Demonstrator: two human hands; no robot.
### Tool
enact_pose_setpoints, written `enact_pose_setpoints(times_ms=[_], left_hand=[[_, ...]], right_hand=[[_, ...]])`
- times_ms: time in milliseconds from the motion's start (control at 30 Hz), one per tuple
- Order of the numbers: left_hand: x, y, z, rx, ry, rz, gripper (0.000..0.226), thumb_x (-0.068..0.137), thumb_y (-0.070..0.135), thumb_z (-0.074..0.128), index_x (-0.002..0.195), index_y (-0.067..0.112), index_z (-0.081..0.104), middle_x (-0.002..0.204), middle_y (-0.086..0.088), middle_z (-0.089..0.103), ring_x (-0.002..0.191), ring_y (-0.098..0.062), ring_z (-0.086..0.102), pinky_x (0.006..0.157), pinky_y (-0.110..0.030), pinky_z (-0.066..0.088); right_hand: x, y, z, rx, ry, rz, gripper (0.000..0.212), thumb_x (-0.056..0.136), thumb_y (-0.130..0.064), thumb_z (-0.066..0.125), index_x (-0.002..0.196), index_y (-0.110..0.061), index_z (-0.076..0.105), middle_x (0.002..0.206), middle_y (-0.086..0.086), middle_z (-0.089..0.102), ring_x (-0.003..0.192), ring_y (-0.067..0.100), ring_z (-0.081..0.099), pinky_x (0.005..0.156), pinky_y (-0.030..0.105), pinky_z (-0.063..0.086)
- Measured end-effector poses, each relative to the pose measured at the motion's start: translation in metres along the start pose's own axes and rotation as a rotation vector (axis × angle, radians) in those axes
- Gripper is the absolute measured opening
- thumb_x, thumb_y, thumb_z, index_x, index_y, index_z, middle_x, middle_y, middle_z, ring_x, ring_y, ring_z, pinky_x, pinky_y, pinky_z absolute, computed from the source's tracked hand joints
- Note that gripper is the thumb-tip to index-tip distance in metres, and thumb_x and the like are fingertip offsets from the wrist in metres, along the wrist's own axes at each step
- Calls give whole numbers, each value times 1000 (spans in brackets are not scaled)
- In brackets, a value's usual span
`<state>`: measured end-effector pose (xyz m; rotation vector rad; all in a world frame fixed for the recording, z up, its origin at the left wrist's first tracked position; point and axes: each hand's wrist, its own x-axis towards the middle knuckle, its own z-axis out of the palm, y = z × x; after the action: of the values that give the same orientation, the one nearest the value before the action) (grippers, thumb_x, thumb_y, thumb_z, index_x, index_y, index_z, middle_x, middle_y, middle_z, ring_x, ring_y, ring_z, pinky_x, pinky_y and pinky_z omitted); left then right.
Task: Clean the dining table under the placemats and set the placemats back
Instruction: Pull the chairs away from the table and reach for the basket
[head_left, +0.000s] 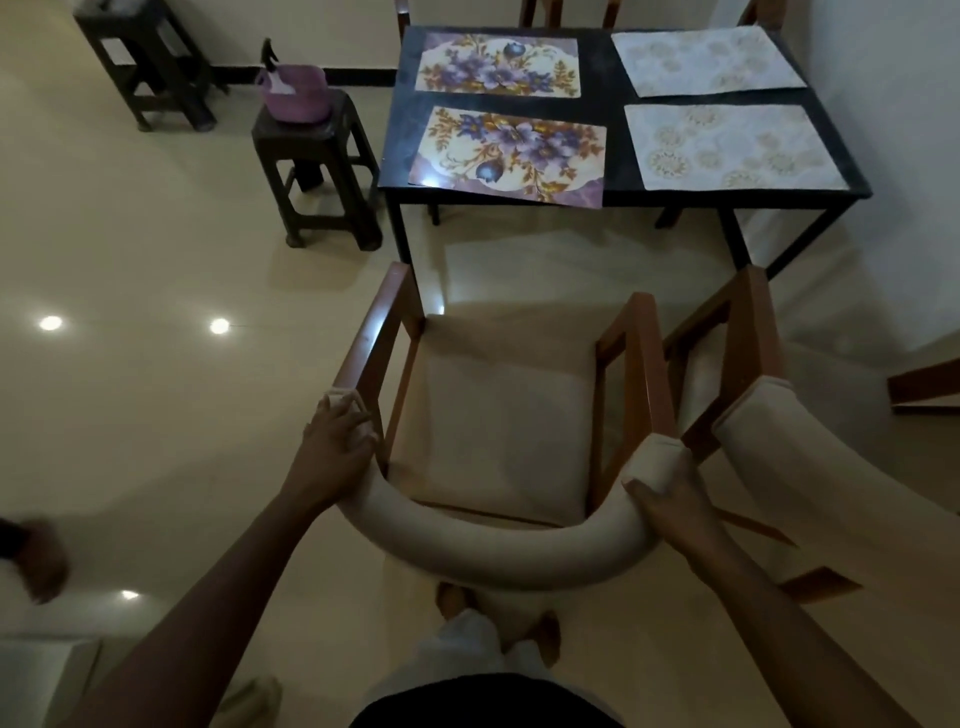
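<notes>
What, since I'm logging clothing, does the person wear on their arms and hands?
Nothing shows. The left hand and right hand have no gloves; the left arm and right arm are bare to the picture's edge, with no sleeve, watch or bracelet in view.

Before you: cushioned wooden armchair (498, 415); dark rectangular dining table (608, 104) beyond it. On table: floral placemats (506, 150) left, pale patterned placemats (727, 148) right. Dark plastic stool (332, 137) left of table, purple basket (296, 96) on it.

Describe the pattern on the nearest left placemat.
The near left placemat shows purple flowers with golden leaves; head view.
</notes>
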<state>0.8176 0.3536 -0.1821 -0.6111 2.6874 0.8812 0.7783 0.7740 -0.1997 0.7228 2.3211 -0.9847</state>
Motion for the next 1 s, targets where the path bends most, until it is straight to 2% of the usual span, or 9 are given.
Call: enact_pose_setpoints(times_ms=[67,100,167,300,400,533,700,833,1000], left_hand=[[10,-4,-2,-33,-3,-25,63,93,40,55,148,10,57,167,-13,37,156,-35,29,125,-53,27],[17,-6,-3,-61,5,-38,62,95,36,59,153,13,52,170,-11,32,158,-34,25,126,-52,24],[34,-10,-4,-137,18,-79,73,96,28,69,161,20,38,172,-8,27,158,-33,27,125,-51,27],[51,-7,-5,-369,1,-321,97,90,24,79,167,25,21,165,-14,38,146,-40,42,115,-52,39],[64,-7,-7,-317,44,-376,79,84,39,80,152,16,47,145,-21,58,131,-43,56,106,-50,47],[72,-14,0,-237,59,-376,46,93,34,72,131,11,59,126,-19,67,115,-41,62,93,-45,49],[80,-6,6,-238,82,-364,53,87,45,66,128,13,58,123,-18,67,113,-42,64,96,-49,50],[95,13,12,-240,120,-371,44,94,30,70,131,9,58,126,-20,67,116,-42,63,97,-49,50],[120,33,10,-248,149,-363,40,96,28,69,128,6,59,123,-21,67,114,-42,64,95,-47,50]], right_hand=[[12,-5,7,-35,79,-9,85,99,-40,68,162,-14,17,151,18,46,129,38,56,91,44,52],[15,-3,-3,61,6,2,99,96,-40,71,166,-26,2,162,16,33,138,42,47,95,50,52],[19,-4,-13,151,-23,14,110,93,-36,76,164,-36,-8,169,14,22,143,45,40,98,57,51],[43,-1,-1,123,56,80,106,82,-39,85,161,-31,14,155,17,44,129,42,54,90,52,54],[51,2,0,78,110,83,93,77,-46,86,152,-24,35,135,13,61,114,36,64,92,54,57],[49,2,-5,48,125,-9,62,81,-28,84,134,-20,54,105,-1,69,92,22,69,86,50,60],[67,-16,-19,-2,131,-52,57,83,-26,82,133,-21,53,103,-3,67,89,19,66,79,41,55],[99,-44,-38,-35,110,-67,61,80,-28,81,133,-22,51,112,2,66,98,24,66,87,46,57],[133,-70,-51,-73,113,-71,58,79,-28,80,131,-23,53,110,3,67,98,27,67,90,53,58]])
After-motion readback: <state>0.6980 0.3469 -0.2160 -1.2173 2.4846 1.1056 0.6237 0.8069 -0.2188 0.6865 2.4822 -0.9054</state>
